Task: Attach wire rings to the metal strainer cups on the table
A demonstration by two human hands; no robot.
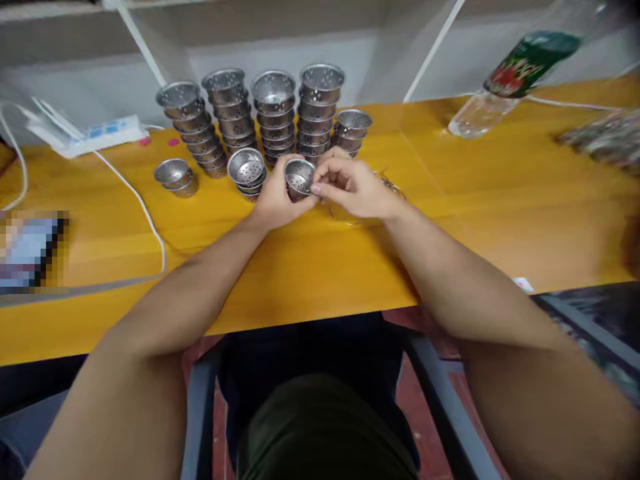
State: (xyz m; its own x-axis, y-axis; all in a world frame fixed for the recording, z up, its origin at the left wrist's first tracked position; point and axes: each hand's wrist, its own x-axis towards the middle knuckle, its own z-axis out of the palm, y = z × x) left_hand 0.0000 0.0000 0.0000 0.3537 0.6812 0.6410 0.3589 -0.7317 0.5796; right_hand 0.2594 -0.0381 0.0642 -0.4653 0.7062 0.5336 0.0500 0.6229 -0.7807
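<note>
Against a pale wall (280,57), a yellow-brown surface (300,273) is lined with four tall stacks (320,107) of perforated metal cups; a shorter stack (353,127) is set at their right end; in front, a low stack (247,173) is placed just beside the left hand (277,200), and a small stack (175,177) is seen farther left; one metal cup (300,177), its mouth tilted toward the viewer, is gripped by the left hand between thumb and fingers; its right rim is met by the thumb of the right hand (345,183), whose fingers are curled; whether anything is pinched there cannot be told; thin wire (390,183) is seen beside the right wrist; a plastic bottle (525,67) is placed well apart, at the right
</note>
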